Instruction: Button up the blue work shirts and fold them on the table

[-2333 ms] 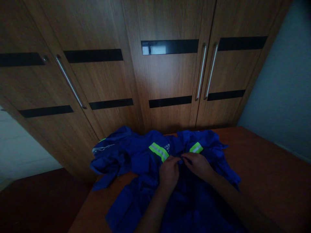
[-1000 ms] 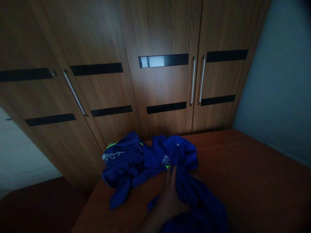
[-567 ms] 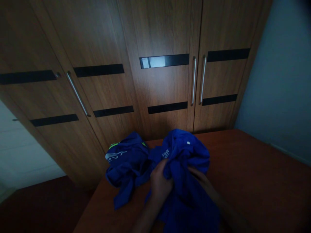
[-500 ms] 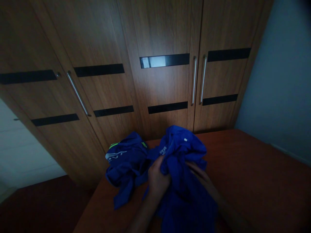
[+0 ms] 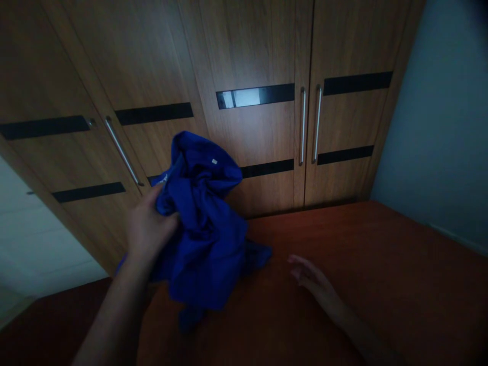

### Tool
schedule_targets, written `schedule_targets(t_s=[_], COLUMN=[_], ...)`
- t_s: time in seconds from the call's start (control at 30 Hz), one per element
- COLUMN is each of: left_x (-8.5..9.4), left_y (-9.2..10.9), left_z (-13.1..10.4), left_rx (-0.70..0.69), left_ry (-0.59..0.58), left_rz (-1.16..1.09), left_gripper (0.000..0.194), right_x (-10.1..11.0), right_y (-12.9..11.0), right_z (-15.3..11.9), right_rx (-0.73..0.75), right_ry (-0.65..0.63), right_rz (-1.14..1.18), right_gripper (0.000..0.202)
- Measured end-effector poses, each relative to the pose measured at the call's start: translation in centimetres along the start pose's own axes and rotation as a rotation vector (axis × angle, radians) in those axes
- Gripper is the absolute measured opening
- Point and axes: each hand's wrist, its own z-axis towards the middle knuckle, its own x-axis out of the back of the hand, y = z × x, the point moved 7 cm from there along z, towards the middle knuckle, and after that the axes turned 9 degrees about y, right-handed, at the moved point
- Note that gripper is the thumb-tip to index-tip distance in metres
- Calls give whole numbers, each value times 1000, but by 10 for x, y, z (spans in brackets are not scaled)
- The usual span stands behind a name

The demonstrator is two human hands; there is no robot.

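A crumpled bright blue garment (image 5: 213,244) with a small white tag and white print hangs in folds above the left side of the tabletop. My left hand (image 5: 150,223) is closed on its left edge and holds it up. Behind and below it, a second, darker blue garment (image 5: 260,255) lies on the wood, mostly hidden. To the right, my right hand (image 5: 310,277) is apart from both garments, over the tabletop, fingers loosely curved and nothing in them.
The reddish-brown tabletop (image 5: 354,254) reaches back to a wooden wardrobe (image 5: 259,137) with metal handles and dark strips. A pale wall (image 5: 450,132) stands on the right, and white drawers (image 5: 34,244) are at the far left.
My left hand has lifted the bright blue garment up and to the left, over the darker one. My right hand has let go of it and is now apart from it.
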Motion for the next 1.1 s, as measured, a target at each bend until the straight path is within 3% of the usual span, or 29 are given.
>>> schedule_targets(t_s=[0.07, 0.13, 0.2, 0.27, 0.33, 0.7, 0.87, 1.0, 1.1], left_x=[-24, -60, -93, -115, -127, -133, -127, -112, -96], left_y=[-10, -23, -39, -55, -68, -105, -116, -97, -53], left_z=[-15, -50, -89, -114, -124, -98, -85, -73, -71], left_rx=[-142, -260, -284, -243, -216, -387, -340, -285, -300], left_ry=[-203, -437, -608, -652, -653, -654, -714, -724, -614], left_rz=[209, 324, 358, 366, 378, 417, 415, 490, 442], left_gripper=[48, 47, 57, 61, 61, 48, 58, 72, 60], right_x=[-1, -3, -4, -6, -7, -9, -10, -11, -11], right_y=[2, 5, 8, 10, 12, 14, 15, 16, 17], right_z=[0, 1, 1, 0, 0, 0, 1, 0, 0], right_rx=[15, 19, 18, 22, 30, 41, 29, 32, 35], right_ry=[-6, -17, -27, -41, -48, -61, -60, -78, -71], right_rz=[-9, -14, -22, -39, -62, -30, -56, -78, -112], right_gripper=[45, 44, 42, 41, 41, 34, 33, 30, 30])
